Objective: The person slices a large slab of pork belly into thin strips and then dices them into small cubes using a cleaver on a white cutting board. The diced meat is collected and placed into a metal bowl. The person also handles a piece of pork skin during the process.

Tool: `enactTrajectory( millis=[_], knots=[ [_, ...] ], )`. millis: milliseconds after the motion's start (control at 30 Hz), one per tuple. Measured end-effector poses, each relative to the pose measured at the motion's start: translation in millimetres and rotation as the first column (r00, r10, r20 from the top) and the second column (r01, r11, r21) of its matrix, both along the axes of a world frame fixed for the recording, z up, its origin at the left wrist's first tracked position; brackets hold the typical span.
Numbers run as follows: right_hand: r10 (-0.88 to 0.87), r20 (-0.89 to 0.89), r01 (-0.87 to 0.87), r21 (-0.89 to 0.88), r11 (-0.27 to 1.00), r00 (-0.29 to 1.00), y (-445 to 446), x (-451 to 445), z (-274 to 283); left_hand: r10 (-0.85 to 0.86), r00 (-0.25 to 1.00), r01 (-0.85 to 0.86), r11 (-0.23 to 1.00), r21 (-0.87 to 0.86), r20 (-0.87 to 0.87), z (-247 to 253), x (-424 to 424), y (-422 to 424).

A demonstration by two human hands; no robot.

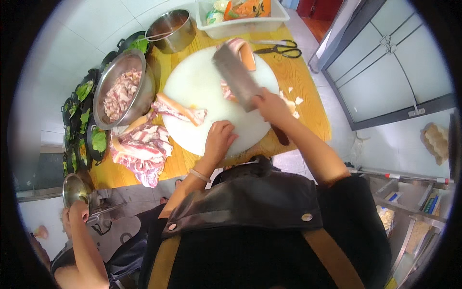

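Note:
My right hand point(272, 108) grips a cleaver point(236, 77), its broad blade slightly blurred above the round white cutting board point(195, 76). Under the blade's edge lies a small piece of pork point(227, 90), partly hidden. A curled strip of pork belly with skin point(243, 52) is at the board's far side. My left hand point(218, 139) rests on the near edge of the board, fingers bent, with nothing seen in it. Left of it, a strip of skin-on pork point(180, 110) crosses the board's left edge. A pile of raw pork point(144, 151) lies on the wooden table point(306, 104).
A steel bowl of cut meat point(122, 95), a steel pot point(173, 32), black pans with leaves point(98, 139) and a plastic bin point(245, 23) stand around the board. Scissors point(279, 50) lie at the back right. At lower left, another person's hand point(77, 211) is at a metal bowl point(74, 189).

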State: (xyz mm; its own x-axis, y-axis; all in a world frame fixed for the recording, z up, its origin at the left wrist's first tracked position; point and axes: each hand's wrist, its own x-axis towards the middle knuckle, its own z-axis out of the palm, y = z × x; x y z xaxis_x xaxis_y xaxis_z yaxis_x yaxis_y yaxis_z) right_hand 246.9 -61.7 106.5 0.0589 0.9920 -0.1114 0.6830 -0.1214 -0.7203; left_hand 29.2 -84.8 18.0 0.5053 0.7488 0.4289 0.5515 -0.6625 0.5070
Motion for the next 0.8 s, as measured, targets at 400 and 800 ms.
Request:
enactTrajectory(
  millis=[400, 800],
  knots=[
    [-0.294, -0.517, 0.069, -0.409, 0.91, 0.804, -53, 73, -28, 0.204, 0.916, -0.078, 0.935, -0.345, 0.345, -16, 84, 129],
    [0.237, -0.463, -0.315, -0.099, 0.944, 0.854, -17, -90, 84, 0.475, 0.71, -0.681, 0.649, 0.338, 0.519, 145, -26, 89]
  ],
)
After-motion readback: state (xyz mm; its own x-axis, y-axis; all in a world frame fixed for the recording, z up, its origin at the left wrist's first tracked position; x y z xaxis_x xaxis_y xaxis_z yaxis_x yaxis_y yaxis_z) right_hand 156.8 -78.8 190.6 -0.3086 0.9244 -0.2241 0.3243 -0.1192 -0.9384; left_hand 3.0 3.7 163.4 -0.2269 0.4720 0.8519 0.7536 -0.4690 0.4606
